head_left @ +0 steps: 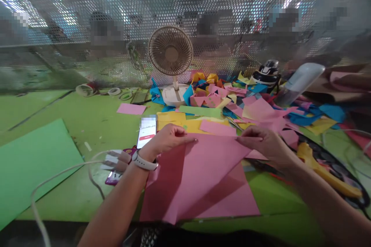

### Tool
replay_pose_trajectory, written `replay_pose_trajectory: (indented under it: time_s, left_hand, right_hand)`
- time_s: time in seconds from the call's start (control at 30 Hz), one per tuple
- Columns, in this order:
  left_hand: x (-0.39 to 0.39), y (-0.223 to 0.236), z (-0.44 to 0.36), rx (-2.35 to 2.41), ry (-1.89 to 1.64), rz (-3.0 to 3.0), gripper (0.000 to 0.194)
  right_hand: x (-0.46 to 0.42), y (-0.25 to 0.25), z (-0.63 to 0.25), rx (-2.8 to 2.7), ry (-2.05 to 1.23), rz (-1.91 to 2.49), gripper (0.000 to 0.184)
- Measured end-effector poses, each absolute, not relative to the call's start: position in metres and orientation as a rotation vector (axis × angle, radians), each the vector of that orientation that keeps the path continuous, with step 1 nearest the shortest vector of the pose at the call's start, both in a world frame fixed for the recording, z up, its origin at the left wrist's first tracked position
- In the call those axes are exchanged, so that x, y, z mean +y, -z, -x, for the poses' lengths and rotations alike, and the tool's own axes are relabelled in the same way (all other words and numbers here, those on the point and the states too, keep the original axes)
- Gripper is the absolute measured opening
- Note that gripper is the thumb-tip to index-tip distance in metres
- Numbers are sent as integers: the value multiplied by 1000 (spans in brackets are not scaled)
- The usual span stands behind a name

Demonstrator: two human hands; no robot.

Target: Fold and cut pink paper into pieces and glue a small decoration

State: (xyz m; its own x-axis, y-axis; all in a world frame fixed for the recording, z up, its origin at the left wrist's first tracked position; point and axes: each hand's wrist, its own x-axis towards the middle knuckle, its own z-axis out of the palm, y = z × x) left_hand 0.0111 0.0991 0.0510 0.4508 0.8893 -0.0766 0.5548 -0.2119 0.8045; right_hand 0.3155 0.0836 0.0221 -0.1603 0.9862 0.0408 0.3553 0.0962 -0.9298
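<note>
A large pink paper sheet lies on the green table in front of me, folded over along a diagonal. My left hand, with a white watch on the wrist, pinches the fold's upper edge near the far left. My right hand pinches the same edge at the far right corner. Both hands are closed on the paper. A second pink sheet lies under the folded one.
A phone with a lit screen lies left of my left hand. A small white fan stands at the back before a perforated metal screen. Coloured paper scraps pile up behind. A yellow tool lies right, a green sheet left, a white cable near.
</note>
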Motion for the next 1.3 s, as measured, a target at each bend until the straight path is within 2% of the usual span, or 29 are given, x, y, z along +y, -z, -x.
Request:
replay_pose_trajectory:
  time_s: [0.13, 0.27, 0.77, 1.3]
  left_hand:
    - [100, -44, -8, 1251, -558, -1807, 54]
    - [98, -42, -5, 1286, -569, -1799, 51]
    - [100, -42, -3, 1302, -564, -1754, 44]
    - [110, -28, 4, 1335, -514, -1743, 37]
  right_hand:
    - [84, -18, -310, -1209, -1445, 1228, 34]
    - [80, -18, -304, -1074, -1649, 1237, 27]
    - [87, -9, -301, -946, -1655, 1042, 14]
    - [95, -6, -300, -992, -1525, 879, 19]
